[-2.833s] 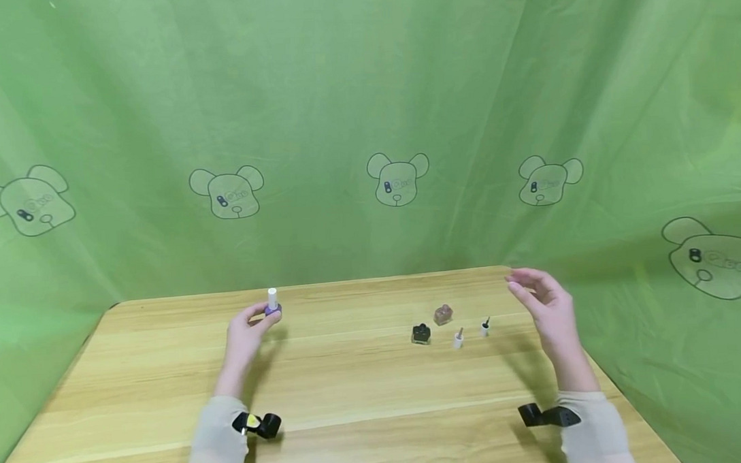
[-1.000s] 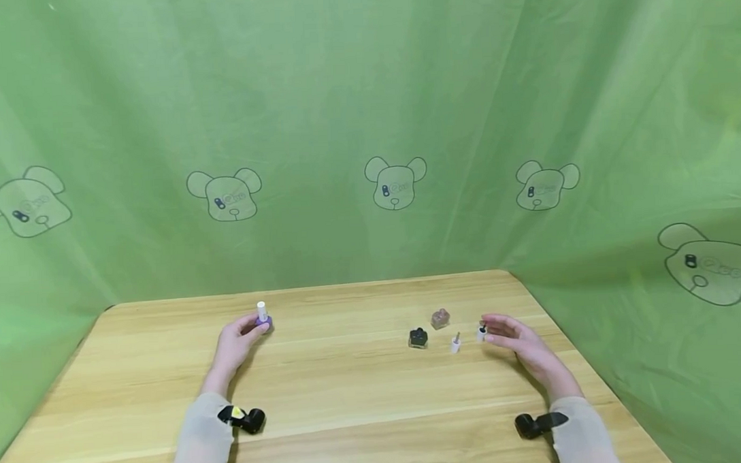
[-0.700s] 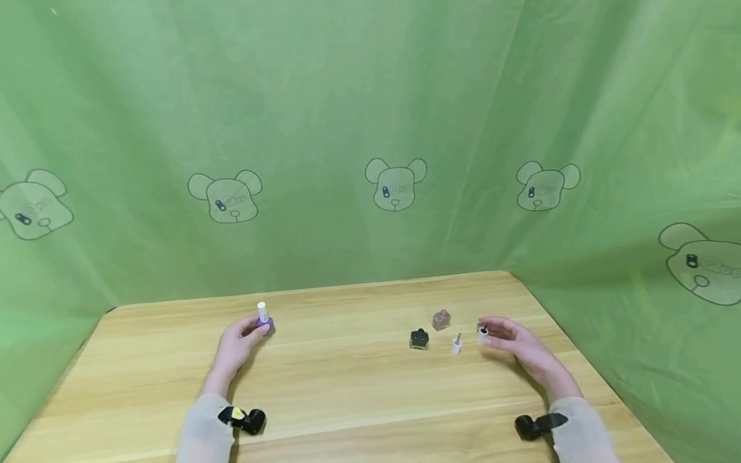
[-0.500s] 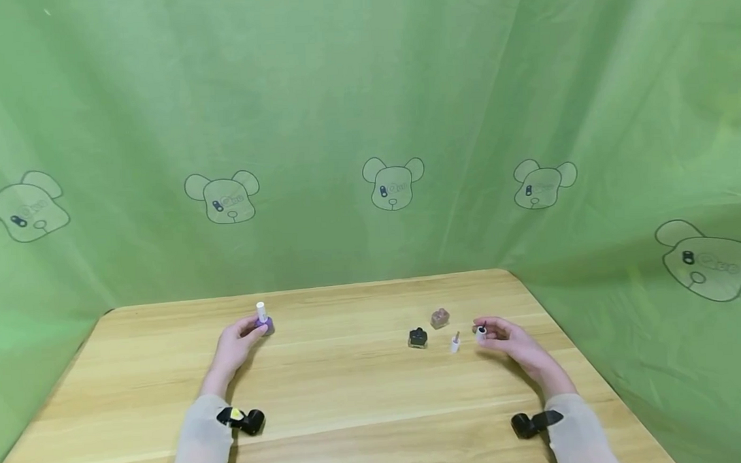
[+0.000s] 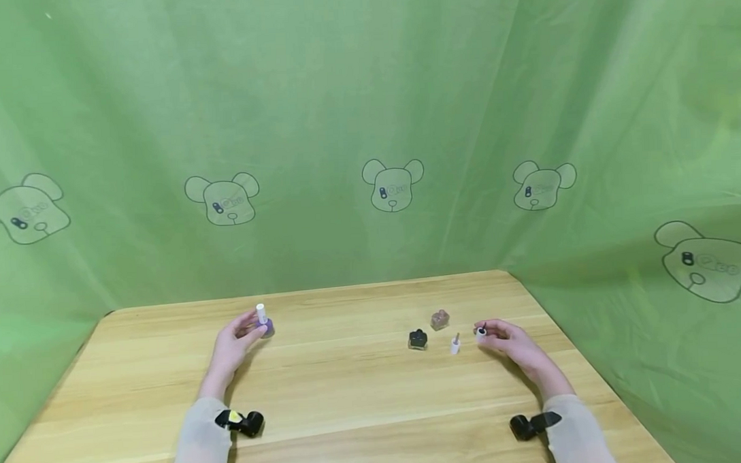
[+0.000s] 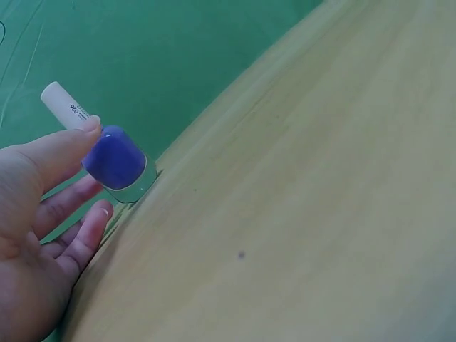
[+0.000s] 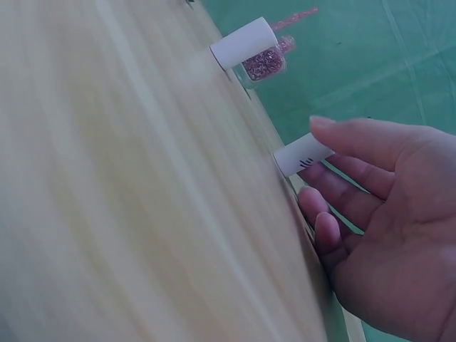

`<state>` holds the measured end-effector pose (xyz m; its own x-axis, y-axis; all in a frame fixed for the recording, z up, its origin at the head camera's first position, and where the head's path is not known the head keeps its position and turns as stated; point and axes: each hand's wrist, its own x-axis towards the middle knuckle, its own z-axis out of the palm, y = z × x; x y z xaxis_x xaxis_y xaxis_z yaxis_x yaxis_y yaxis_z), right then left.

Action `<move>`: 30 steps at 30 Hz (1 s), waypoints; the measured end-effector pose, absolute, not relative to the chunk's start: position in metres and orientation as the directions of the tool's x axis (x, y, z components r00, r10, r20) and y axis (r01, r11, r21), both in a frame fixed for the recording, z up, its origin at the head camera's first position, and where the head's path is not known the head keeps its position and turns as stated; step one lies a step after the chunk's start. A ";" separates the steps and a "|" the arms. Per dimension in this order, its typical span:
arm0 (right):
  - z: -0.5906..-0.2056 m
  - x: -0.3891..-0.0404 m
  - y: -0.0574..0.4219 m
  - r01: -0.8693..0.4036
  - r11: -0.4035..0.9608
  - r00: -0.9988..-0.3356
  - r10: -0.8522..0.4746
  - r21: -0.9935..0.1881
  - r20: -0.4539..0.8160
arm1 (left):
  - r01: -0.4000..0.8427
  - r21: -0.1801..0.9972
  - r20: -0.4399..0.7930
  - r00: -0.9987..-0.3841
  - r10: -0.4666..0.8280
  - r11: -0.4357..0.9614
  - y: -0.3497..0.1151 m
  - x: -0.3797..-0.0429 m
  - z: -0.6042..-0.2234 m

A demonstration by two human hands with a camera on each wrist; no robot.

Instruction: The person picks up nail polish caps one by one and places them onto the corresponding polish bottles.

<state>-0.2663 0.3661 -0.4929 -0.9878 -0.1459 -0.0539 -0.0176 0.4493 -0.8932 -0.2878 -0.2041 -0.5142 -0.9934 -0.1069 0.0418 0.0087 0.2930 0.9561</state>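
- Since the earlier head views, the right hand (image 5: pixel 514 342) has been brought down from its raised position to the white dark-brush cap (image 5: pixel 481 334), well right of the black nail polish bottle (image 5: pixel 418 339).
- Narrow grip on that side: the cap is pinched between thumb and fingers, its base apparently touching the tabletop (image 5: pixel 352 395).
- The purple nail polish bottle (image 6: pixel 115 160), well left of the black bottle, has been lowered by the left hand (image 5: pixel 232 342); it now seems to be rested on the wood, upright, white cap (image 6: pixel 65 105) on.
- Narrow grip there too: thumb laid where cap meets shoulder, fingers behind.
- Meaning, as judged: both hands are now engaged, while the black bottle and the pink glitter nail polish bottle (image 5: pixel 439 320), just beyond it to the right, are left uncapped.
- The pink-brush cap (image 5: pixel 455 347), right of the black bottle and slightly nearer, is untouched.
- Hard to make out: the held cap's brush, tiny in the head view and mostly covered by the thumb at the right wrist. The glitter bottle is partly blocked there by the pink-brush cap. Purple cap lettering only partly legible.
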 end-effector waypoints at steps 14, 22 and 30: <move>-0.493 -0.270 0.366 0.022 0.457 -0.993 -0.093 -0.889 -0.072 | -0.034 0.973 -0.008 -0.993 -0.115 0.227 -0.211 -0.276 -0.505; -0.490 -0.269 0.369 0.042 0.467 -0.994 -0.070 -0.883 -0.084 | -0.074 0.968 -0.044 -0.991 -0.127 0.241 -0.216 -0.270 -0.497; -0.486 -0.267 0.377 0.021 0.404 -0.997 -0.060 -0.914 -0.050 | -0.038 0.938 -0.052 -0.998 0.030 0.345 -0.218 -0.260 -0.482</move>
<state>-0.2673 0.3772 -0.4861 -0.9969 -0.0601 -0.0499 0.0214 0.4041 -0.9145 -0.2601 -0.2176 -0.4823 -0.9982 0.0304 -0.0518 -0.0381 0.3453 0.9377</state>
